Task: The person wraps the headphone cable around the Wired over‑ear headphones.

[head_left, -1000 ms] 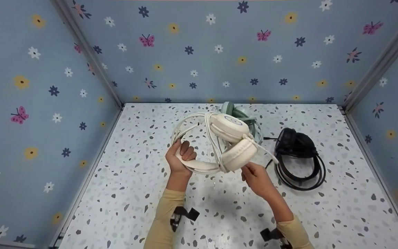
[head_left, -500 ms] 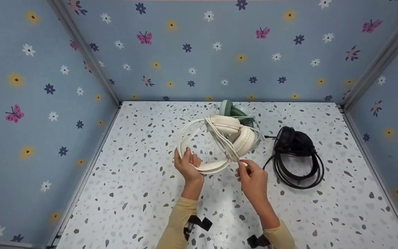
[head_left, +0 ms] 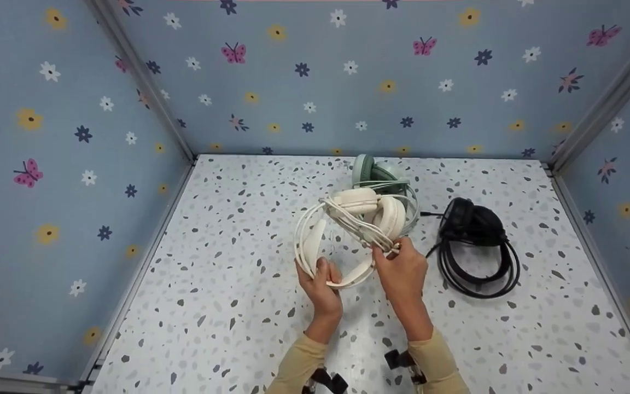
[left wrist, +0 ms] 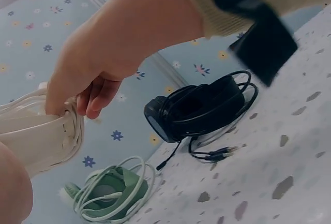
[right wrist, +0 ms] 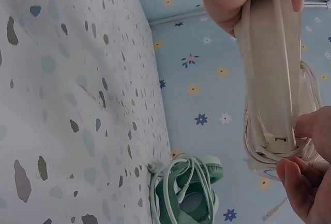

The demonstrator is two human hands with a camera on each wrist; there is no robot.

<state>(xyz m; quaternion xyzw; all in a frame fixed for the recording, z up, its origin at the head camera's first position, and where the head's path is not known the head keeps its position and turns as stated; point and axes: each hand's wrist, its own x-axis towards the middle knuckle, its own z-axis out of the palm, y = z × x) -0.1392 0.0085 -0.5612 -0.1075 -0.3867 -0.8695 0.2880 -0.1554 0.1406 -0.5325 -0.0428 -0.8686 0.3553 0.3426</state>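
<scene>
A pair of white headphones (head_left: 352,201), its cable wound round the band and ear cups, is held up above the table. My left hand (head_left: 321,287) grips the headband at its lower left, thumb on the inner side. At the lower ear cup, my right hand (head_left: 402,268) pinches the wound cable (head_left: 360,225) between thumb and fingers. In the right wrist view the headband (right wrist: 273,69) hangs between both hands, with cable strands along its edge. Green headphones (head_left: 386,178) with a pale cable lie behind the white pair, partly hidden by it.
Black headphones (head_left: 471,224) with a coiled black cable lie on the right of the speckled table (head_left: 227,328). Blue walls (head_left: 315,71) with flowers and butterflies enclose the table at the back and both sides.
Both hands have drawn closer together. My left hand has shifted right with the white headphones, which have tilted. My right hand has moved up and now pinches the cable.
</scene>
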